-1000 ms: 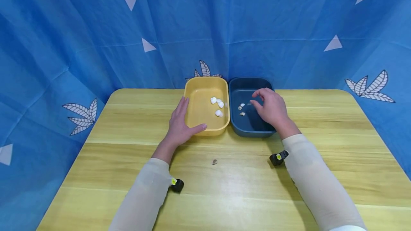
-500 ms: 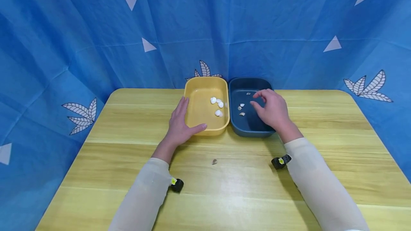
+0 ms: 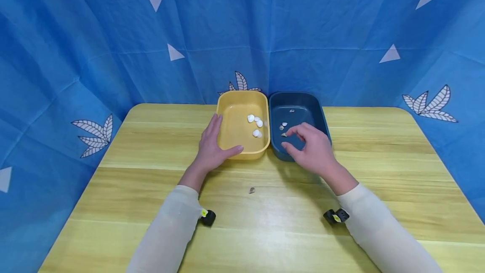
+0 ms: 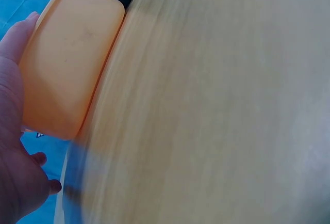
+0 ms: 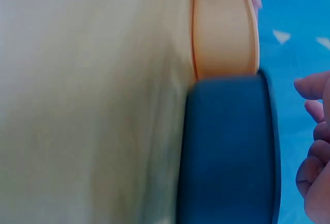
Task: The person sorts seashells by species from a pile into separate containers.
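My left hand [image 3: 212,147] rests against the left side of the yellow bin [image 3: 248,155], fingers spread straight along it and the thumb over its front rim. In that bin lie several white seashells [image 3: 259,124]. Above the front of the dark blue bin [image 3: 307,116] hovers my right hand [image 3: 315,148], thumb and forefinger curved apart with nothing visible between them. Several small brownish and pale shells [image 3: 284,124] lie on the blue bin's floor. One small brown shell [image 3: 251,190] is on the table in front of the bins. The right wrist view shows the right hand [image 5: 317,146] apart from the bin.
Both bins stand side by side at the back edge of the wooden table [image 3: 265,235]. Behind them hangs a blue curtain [image 3: 212,20] with white triangles and leaf prints. Each wrist carries a small black camera [image 3: 208,218].
My right hand has drawn back from over the middle of the blue bin toward its front, uncovering a small shell near the back. The left hand stays at the yellow bin.
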Demonstrator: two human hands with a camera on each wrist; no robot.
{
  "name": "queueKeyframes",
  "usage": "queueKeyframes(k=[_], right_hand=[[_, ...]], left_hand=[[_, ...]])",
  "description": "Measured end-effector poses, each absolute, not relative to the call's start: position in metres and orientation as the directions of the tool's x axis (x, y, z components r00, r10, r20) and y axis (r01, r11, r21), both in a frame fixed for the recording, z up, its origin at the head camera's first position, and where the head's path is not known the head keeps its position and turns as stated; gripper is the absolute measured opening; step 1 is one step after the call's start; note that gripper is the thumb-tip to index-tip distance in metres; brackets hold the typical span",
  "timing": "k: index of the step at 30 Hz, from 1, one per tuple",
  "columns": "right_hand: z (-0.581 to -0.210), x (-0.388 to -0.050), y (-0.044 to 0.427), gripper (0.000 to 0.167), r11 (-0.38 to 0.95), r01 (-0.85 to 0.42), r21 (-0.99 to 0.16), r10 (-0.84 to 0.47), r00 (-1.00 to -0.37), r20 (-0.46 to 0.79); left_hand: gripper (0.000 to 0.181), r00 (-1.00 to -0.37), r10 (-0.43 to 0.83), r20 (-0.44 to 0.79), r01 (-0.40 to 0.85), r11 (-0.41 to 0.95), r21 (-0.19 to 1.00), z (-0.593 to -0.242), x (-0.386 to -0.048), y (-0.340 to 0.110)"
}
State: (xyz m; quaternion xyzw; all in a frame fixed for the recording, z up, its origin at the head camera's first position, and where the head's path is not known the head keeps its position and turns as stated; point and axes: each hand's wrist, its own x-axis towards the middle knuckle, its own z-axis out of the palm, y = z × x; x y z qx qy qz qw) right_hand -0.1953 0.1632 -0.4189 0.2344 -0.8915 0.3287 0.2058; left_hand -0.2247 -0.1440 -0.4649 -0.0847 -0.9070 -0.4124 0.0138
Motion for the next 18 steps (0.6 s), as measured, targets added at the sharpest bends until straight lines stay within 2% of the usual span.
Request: queueKeyframes(k=[11, 18], right_hand=[[-0.419, -0.168, 0.14, 0.022, 0.564, -0.612, -0.554, -0.37, -0.788, 0.493], [-0.432, -0.154, 0.123, 0.022, 0.517, -0.634, -0.576, -0.479, -0.771, 0.419]], left_hand=[[0.118, -0.982, 0.153, 0.112, 0.185, 0.646, 0.74, -0.464, -0.226, -0.144], [0.118, -0.982, 0.152, 0.114, 0.186, 0.65, 0.737, -0.465, -0.226, -0.144]])
